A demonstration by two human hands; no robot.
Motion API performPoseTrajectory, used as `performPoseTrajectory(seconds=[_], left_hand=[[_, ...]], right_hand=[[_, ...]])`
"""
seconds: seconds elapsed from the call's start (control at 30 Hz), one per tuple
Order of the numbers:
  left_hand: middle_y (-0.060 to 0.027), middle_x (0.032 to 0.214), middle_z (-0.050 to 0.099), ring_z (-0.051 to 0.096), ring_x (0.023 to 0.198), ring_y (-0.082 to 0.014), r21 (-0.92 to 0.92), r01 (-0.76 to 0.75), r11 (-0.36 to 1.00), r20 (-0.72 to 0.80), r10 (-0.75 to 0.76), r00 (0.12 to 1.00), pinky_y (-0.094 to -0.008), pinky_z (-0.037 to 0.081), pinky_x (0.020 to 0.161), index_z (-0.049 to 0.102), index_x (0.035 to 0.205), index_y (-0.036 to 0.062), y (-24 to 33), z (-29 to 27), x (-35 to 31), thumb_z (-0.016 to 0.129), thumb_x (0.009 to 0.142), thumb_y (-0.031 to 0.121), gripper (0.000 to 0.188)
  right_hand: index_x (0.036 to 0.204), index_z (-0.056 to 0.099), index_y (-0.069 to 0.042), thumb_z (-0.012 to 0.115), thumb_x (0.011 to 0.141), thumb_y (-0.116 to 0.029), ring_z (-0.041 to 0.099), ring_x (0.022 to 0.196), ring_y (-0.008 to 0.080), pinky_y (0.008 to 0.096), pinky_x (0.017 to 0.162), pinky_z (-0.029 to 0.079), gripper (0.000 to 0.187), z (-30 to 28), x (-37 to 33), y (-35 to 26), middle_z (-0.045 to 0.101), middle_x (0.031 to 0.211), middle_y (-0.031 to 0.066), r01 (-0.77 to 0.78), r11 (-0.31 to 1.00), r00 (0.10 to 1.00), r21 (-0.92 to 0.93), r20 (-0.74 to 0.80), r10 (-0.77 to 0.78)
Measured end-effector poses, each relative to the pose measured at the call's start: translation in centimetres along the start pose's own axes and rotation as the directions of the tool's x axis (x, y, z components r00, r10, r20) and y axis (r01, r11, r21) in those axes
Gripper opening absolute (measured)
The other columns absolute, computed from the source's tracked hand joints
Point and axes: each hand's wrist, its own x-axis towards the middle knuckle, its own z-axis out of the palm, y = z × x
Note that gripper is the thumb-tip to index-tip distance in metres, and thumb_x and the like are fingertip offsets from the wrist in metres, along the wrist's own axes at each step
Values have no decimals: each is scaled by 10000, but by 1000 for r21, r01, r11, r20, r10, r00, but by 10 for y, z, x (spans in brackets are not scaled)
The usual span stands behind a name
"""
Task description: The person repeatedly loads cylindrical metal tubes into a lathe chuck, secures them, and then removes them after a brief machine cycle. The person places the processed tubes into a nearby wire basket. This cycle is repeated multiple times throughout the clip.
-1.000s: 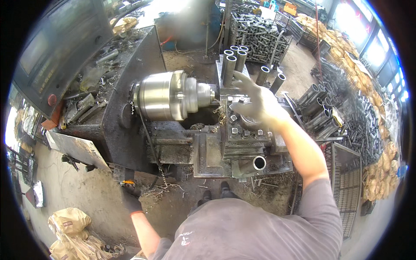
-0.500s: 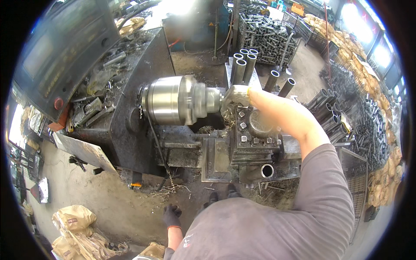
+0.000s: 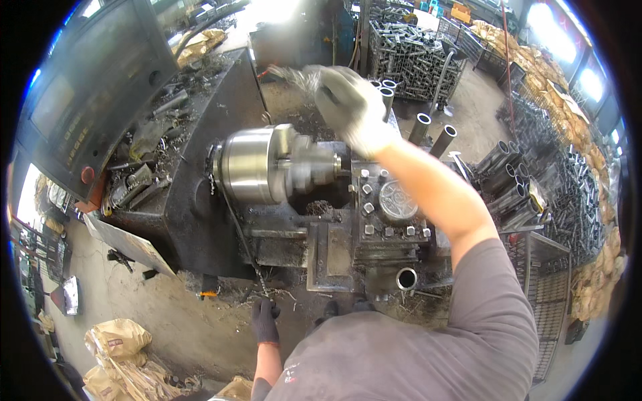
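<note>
My right hand (image 3: 351, 110), in a pale grey glove and smeared by motion, is raised above the far side of the lathe. Its fingers are closed on a wispy, shiny tangle of metal shavings (image 3: 297, 77) that trails off to the left. Below and left of it is the lathe chuck (image 3: 251, 166), whose jaw end is blurred. To the chuck's right sits the square tool post (image 3: 391, 207) with its bolts. Low at my left side hangs my left hand (image 3: 265, 321) in a dark glove, its fingers loosely apart and nothing visible in them.
Steel tubes stand upright (image 3: 421, 127) behind the tool post; more tubes (image 3: 505, 177) lean at the right. One short tube (image 3: 406, 279) lies on the near side. Beyond is a wire cage of metal parts (image 3: 414, 70). Brown sacks (image 3: 117, 341) lie on the floor at left.
My right hand has risen from beside the chuck and tool post, moving away and left. The shavings at the tool post's edge have left with it. My left hand has shifted slightly up.
</note>
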Motion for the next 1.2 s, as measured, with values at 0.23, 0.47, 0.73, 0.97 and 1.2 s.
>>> performPoseTrajectory(seconds=[0.23, 0.47, 0.73, 0.97, 1.2], left_hand=[[-77, 916, 684, 630, 713, -151, 76, 87, 993, -35, -85, 996, -296, 558, 680, 687, 1065, 32, -17, -10, -3, 656, 982, 214, 202], [-111, 930, 718, 672, 727, -171, 90, 109, 990, 3, -110, 994, -309, 565, 646, 696, 1124, 12, -46, -25, -7, 669, 988, 192, 227], [-121, 956, 748, 696, 750, -183, 111, 199, 974, -6, -199, 980, -328, 569, 648, 709, 1204, -7, -68, -27, -3, 670, 988, 213, 310], [-118, 942, 740, 691, 784, -182, 385, 64, 921, 95, -108, 990, -347, 561, 735, 709, 1206, 4, -30, -24, -18, 633, 1000, 310, 377], [-199, 1059, 731, 704, 1023, -331, 639, -507, 579, 350, 367, 862, -403, 539, 941, 698, 1213, 18, 76, 61, 15, 643, 1021, 259, 313]], right_hand=[[1044, 806, -36, 748, 862, -210, 774, 861, 243, 404, 730, 625, 259, 34, -69, 90, 806, 998, 115, -325, 913, -63, -245, 969, 237], [882, 801, -14, 887, 730, -448, 744, 686, 235, 366, 666, 589, 468, 32, -103, 60, 774, 760, 115, -328, 899, 20, -289, 950, 312], [1321, 737, -79, 790, 942, -268, 757, 867, 225, 385, 750, 608, 426, 44, -134, 140, 798, 1077, 150, -660, 682, -482, -316, 874, -61], [1184, 749, -95, 803, 807, -100, 716, 915, 322, 402, 801, 596, 381, -59, -189, 181, 704, 901, 103, -621, 755, -259, -210, 964, 56], [1103, 739, -71, 766, 829, -195, 725, 979, 435, 492, 860, 571, 302, -127, -241, 125, 755, 984, 234, -291, 787, 230, -544, 759, 609]])
